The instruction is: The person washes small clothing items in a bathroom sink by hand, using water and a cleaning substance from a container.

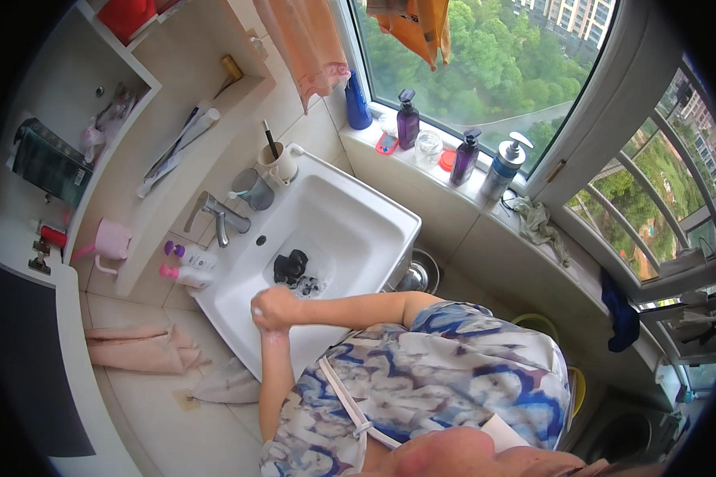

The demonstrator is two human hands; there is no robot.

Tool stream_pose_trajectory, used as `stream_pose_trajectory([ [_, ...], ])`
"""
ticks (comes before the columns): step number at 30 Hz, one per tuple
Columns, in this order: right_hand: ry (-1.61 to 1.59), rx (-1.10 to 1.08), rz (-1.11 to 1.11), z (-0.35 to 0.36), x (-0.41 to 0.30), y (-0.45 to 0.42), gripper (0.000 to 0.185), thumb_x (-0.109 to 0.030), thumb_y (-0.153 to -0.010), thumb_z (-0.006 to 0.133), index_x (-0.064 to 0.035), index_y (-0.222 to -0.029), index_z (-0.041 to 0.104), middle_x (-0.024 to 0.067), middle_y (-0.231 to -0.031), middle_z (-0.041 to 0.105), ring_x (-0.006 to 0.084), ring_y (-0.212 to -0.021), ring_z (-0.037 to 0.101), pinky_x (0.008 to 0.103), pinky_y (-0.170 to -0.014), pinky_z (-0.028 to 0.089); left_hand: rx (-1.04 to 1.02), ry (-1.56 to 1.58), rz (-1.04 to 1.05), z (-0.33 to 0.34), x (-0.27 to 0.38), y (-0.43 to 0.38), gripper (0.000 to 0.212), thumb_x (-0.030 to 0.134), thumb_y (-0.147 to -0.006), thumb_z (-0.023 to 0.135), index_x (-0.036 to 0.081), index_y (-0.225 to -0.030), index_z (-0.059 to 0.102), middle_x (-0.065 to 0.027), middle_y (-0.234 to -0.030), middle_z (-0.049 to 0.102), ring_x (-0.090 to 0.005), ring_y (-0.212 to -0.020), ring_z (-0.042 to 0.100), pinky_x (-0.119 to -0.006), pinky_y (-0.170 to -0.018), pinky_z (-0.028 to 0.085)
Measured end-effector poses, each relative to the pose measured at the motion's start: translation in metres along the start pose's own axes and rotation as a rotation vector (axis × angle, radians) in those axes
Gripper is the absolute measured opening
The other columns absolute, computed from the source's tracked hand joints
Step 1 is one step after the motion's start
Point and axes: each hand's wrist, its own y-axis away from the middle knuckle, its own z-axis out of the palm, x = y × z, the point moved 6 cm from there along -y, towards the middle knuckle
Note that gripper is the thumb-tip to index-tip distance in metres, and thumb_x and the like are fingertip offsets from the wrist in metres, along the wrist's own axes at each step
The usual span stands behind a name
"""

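Over the near left part of the white washbasin (358,238), my two hands are pressed together. My right hand (286,305) is curled over my left hand (268,322), which it mostly hides. A bit of white, perhaps lather or soap, shows at the fingers, and suds wet my left wrist. Whether anything is held between the palms cannot be seen. Just beyond the hands, a bunched wet black cloth (290,267) lies at the basin's bottom. Foamy water (311,287) surrounds its near side. The chrome faucet (219,216) stands at the basin's left rim, with no water seen running.
Two pump bottles (194,265), a grey cup (253,189) and a beige mug (278,165) line the basin's rim. More pump bottles (465,158) stand on the windowsill. A pink towel (146,349) hangs at left. A metal bowl (420,273) sits below the basin's right side.
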Motion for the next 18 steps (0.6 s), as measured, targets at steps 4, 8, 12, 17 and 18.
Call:
stream_pose_trajectory([
  [4,0.074,0.019,0.329,-0.03,0.081,-0.023,0.028,-0.029,-0.076,0.056,-0.0026,-0.076,0.066,0.0203,-0.076,0.065,0.0363,-0.075,0.064,0.0458,-0.069,0.051,0.512,-0.259,0.022,0.018,-0.024,-0.006,0.031,0.031,-0.096,0.039,0.013,-0.116,0.056,-0.0035,-0.111,0.062,-0.0179,-0.097,0.06,-0.032,-0.083,0.051],
  [8,-0.053,0.351,0.425,-0.043,0.123,-0.017,0.033,-0.032,-0.079,0.055,-0.0008,-0.079,0.065,0.0219,-0.076,0.064,0.0375,-0.075,0.064,0.0472,-0.067,0.05,0.556,-0.291,-0.009,0.032,-0.023,-0.024,0.028,0.029,-0.095,0.041,0.011,-0.11,0.056,-0.0026,-0.104,0.062,-0.017,-0.093,0.061,-0.033,-0.079,0.052],
  [12,-0.444,0.226,0.498,-0.021,0.093,-0.025,0.038,-0.035,-0.077,0.058,0.0013,-0.084,0.065,0.0252,-0.075,0.062,0.0395,-0.074,0.063,0.0458,-0.069,0.05,-0.041,-0.115,-0.324,-0.011,0.042,0.003,0.022,0.025,-0.092,0.044,0.015,-0.108,0.055,-0.0016,-0.099,0.059,-0.0128,-0.091,0.057,-0.034,-0.076,0.051],
  [17,-0.213,0.152,-0.248,-0.004,-0.005,0.029,0.033,-0.034,-0.072,0.062,-0.0027,-0.082,0.059,0.0214,-0.074,0.062,0.0384,-0.07,0.061,0.0453,-0.066,0.05,-0.677,-0.076,0.321,0.078,-0.012,-0.013,0.026,0.028,-0.09,0.044,0.015,-0.112,0.053,-0.0031,-0.105,0.059,-0.0154,-0.106,0.055,-0.037,-0.095,0.044],
  [18,-0.203,0.128,-0.112,-0.006,0.006,0.023,0.032,-0.033,-0.072,0.062,-0.0032,-0.082,0.061,0.0214,-0.076,0.062,0.0389,-0.073,0.062,0.0464,-0.068,0.05,-0.39,-0.147,0.256,0.069,-0.015,-0.02,0.028,0.03,-0.091,0.044,0.015,-0.113,0.053,-0.0036,-0.108,0.058,-0.0171,-0.108,0.054,-0.037,-0.096,0.043],
])
